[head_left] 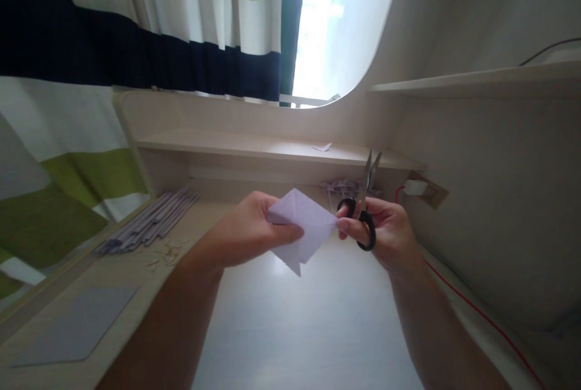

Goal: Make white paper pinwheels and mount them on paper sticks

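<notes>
A folded sheet of pale lilac paper (313, 220) is held up over the desk, with its creases and pointed corners showing. My left hand (252, 229) grips its left side, thumb lying across the front. At the paper's right corner, my right hand (385, 226) pinches the tip between thumb and finger. That same hand also carries black-handled scissors (367, 220), fingers through the loops. Their blades point up and stand slightly apart, away from the paper.
Rolled paper sticks (152, 220) lie at the left beside small pale scraps (167, 254). A flat paper sheet (75, 326) rests at front left. Shredded paper strips (347, 189) sit at the back under a shelf (236, 145). A red cable (481, 311) runs along the right.
</notes>
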`<state>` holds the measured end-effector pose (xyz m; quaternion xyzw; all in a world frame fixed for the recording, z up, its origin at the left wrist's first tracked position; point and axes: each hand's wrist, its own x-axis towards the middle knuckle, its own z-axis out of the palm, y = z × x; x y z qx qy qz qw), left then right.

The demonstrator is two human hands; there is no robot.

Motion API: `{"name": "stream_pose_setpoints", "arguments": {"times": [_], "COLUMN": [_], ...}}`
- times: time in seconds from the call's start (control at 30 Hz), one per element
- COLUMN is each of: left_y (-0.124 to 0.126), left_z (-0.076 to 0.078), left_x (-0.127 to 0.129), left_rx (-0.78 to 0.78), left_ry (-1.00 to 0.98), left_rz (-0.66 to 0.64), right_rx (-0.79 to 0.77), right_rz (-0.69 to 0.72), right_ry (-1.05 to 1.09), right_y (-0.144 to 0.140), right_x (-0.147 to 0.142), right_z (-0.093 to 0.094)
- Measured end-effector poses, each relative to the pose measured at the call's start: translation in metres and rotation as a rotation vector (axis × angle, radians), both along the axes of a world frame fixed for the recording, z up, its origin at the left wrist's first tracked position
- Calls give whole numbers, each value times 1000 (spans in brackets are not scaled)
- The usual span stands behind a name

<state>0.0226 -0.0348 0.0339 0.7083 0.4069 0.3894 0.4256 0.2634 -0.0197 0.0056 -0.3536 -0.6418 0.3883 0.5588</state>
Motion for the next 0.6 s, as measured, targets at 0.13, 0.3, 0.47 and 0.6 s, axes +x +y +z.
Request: {"name": "stream_pose_setpoints", "arguments": {"times": [0.13,0.3,0.47,0.6], "left_y": [2,10,22,28], "left_z": [0,-3,-13,-20], "left_x": [-1,3,13,19], "left_rx": [-39,7,-36,-122], "left_ry": [10,-354,-692,-646], "left_rz": [-31,154,143,85], "right_rx": [-43,-36,29,34], "right_rz": [73,-9,-99,-109], "right_ry": [-48,-11,188,218], "right_y": [-1,4,14,16], "right_x": [0,-6,-15,-21], "right_z": [-2,-6,-18,-26]}}
